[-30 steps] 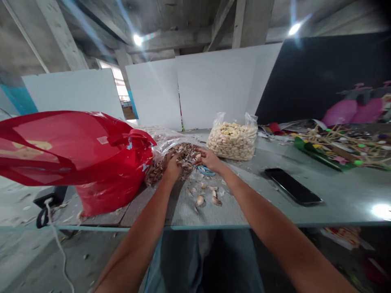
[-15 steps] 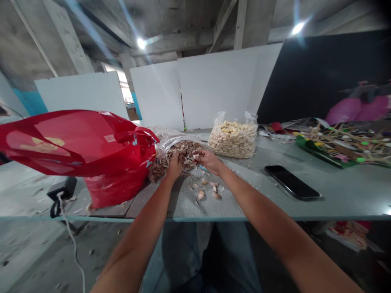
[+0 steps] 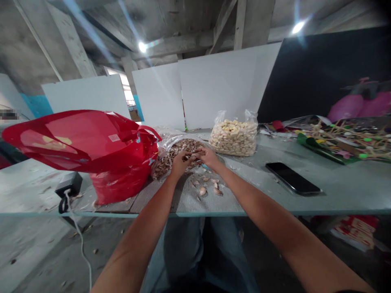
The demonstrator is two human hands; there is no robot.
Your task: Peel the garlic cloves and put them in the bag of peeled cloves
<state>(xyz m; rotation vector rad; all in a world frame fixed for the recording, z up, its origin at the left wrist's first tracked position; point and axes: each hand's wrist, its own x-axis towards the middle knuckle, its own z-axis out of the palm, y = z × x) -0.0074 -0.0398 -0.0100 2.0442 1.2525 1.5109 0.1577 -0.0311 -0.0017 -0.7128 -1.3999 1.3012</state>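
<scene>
My left hand (image 3: 181, 163) and my right hand (image 3: 209, 158) meet at the fingertips in front of an open clear plastic bag of brown garlic skins (image 3: 190, 144). The right fingers pinch a small pale garlic clove, now mostly covered by the fingers. Curled in close to it are the left fingers; what they grip is too small to make out. Several unpeeled garlic cloves (image 3: 203, 191) lie loose on the table below the hands. Partly under the right hand shows a bit of something blue (image 3: 205, 167). Behind it stands a clear bag of peeled garlic cloves (image 3: 233, 139).
A large red plastic bag (image 3: 120, 185) stands on the left, with a black power adapter (image 3: 69, 184) and white cable beside it. A phone (image 3: 292, 178) lies to the right. Farther right is a pile of craft sticks (image 3: 339, 138). White panels (image 3: 226, 85) close off the table's back.
My hands have come together; the fingertips were slightly apart, with a pale clove showing in the right fingers. My left hand has moved right. The view has shifted slightly.
</scene>
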